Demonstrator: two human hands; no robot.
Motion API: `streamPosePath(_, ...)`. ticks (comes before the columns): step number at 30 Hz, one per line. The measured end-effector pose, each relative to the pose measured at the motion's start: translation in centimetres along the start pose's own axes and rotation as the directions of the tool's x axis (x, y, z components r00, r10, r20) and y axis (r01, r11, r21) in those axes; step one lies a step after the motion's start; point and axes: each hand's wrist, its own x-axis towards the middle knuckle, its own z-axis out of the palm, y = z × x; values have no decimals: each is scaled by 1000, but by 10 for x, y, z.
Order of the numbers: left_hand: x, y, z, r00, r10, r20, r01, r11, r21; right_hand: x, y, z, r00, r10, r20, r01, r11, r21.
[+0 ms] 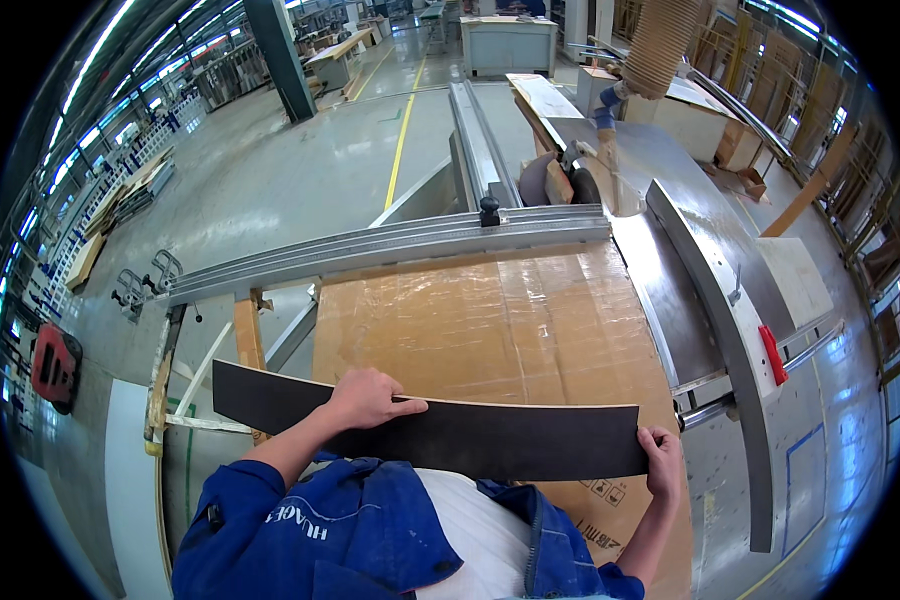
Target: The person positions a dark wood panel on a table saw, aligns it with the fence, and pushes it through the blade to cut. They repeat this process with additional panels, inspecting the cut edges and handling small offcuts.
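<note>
Here's the dark board [490, 437], long and narrow, stretched across the lower middle of the frame, its pale upper edge showing and its broad dark face toward me. Both ends of the grip are taken: my left hand [365, 398] holds it over the upper edge, left of its middle, and my right hand [662, 462] is clasped round its right end. Whether its lower edge rests on anything, I cannot tell.

Beyond it, mid-frame, lies the worktop [470, 325], covered in shiny brown cardboard. Along its far side runs a silver rail [400, 243], topped by a black knob [489, 212]. Over to the right, a long grey bar [710, 290] slants down the frame, a red handle [773, 354] just beside it. Upper right, a ribbed hose [660, 48] hangs; far left, a red machine [55, 367] sits on the floor [270, 170].
</note>
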Motion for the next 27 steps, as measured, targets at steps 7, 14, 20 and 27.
streamPosePath(7, -5, -2, 8, 999, -17, 31, 19, 999, -46, 7, -7, 0, 1000, 30, -10, -30, 999, -18)
streamPosePath(14, -10, -6, 15, 998, -58, 36, 60, 996, -64, 14, -15, 11, 998, 35, -47, -35, 999, 6)
streamPosePath(20, -13, -10, 15, 995, -101, 6, 102, 989, -103, 13, 6, 9, 999, -18, -34, 32, 896, 442)
streamPosePath(27, -20, -32, 32, 992, -62, -110, 36, 973, -229, 12, -21, 15, 992, -92, 85, 17, 770, 637)
